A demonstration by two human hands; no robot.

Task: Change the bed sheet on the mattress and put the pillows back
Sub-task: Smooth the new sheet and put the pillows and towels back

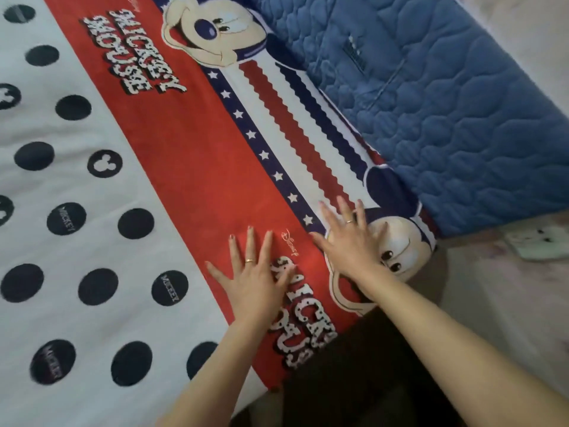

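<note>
A cartoon-print bed sheet [191, 167] lies spread flat over the mattress: white with dark dots on the left, a red band with lettering, then a starred and striped border. My left hand [254, 277] presses flat on the red band, fingers spread. My right hand [349, 241] presses flat beside it on the border and the printed cartoon face, fingers straight. The blue quilted side of the mattress [455, 118] shows at the upper right, where the sheet's edge ends. No pillows are in view.
A pale floor [498, 303] runs along the right of the bed. A small white object [542, 243] lies on the floor by the mattress corner. My dark clothing [354, 380] fills the bottom middle, against the bed's near edge.
</note>
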